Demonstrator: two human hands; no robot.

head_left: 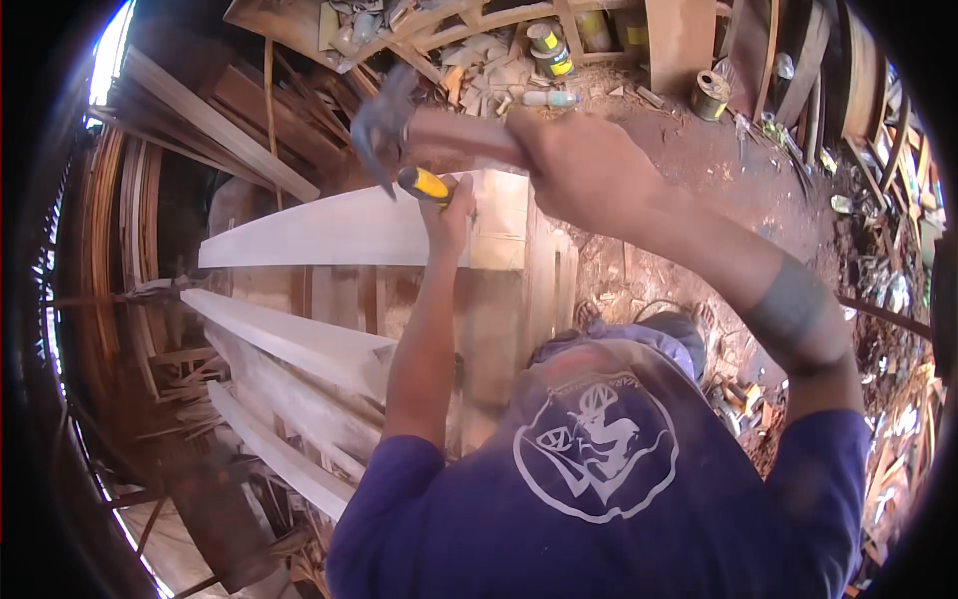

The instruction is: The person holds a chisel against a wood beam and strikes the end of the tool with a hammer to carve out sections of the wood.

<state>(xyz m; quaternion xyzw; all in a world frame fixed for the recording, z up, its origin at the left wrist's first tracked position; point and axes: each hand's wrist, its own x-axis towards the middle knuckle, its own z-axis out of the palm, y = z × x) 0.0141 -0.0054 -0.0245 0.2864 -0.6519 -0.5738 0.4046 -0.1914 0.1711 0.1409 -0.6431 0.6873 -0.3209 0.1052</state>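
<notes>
My right hand (594, 168) is closed around the wooden handle of a claw hammer (454, 136), raised over the work. The hammer's dark metal head is blurred and hangs above and left of my left hand (454, 215). That left hand is wrapped round the yellow and black handle of what looks like a chisel (429, 186), and the blade is hidden from view. Beneath it lies a pale, planed wooden board (329, 228), tapering toward the left. The chisel is held near the board's right end, beside a lighter yellowish wood section (501, 225).
More pale boards (289, 329) lie side by side below the first. Stacked planks (220, 125) lean at the far left. Paint cans (551, 52), a rusty tin (711, 95) and a plastic bottle (550, 99) stand or lie on the far ground. Wood scraps (888, 449) litter the right.
</notes>
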